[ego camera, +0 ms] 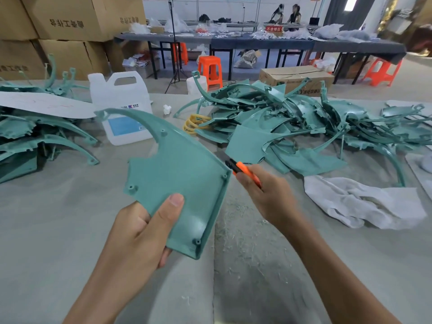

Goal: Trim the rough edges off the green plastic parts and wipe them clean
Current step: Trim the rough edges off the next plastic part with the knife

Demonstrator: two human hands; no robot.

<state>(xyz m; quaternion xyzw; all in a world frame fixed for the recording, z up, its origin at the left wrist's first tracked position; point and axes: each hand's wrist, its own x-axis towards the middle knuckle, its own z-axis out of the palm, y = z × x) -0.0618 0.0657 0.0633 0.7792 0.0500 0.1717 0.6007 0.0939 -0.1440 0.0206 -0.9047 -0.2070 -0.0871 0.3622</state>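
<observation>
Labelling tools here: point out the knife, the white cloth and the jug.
knife (pixel 243 169), head view, orange handle above the fingers
white cloth (pixel 360 202), head view, crumpled middle
jug (pixel 121 97), head view, front wall

Only the person's hands and forearms show. The left hand (pixel 138 232) and the right hand (pixel 264 195) are bare. So are the left forearm (pixel 98 295) and the right forearm (pixel 327 272), uncovered from the wrist to the near edge of the view. Both forearms are slim and smooth, widening toward that edge. The left thumb (pixel 167 211) is broad, with a short, rounded nail (pixel 175 199) cut close to the tip. The right hand shows its back, with low knuckles. Whether a sleeve begins farther up cannot be told.
</observation>
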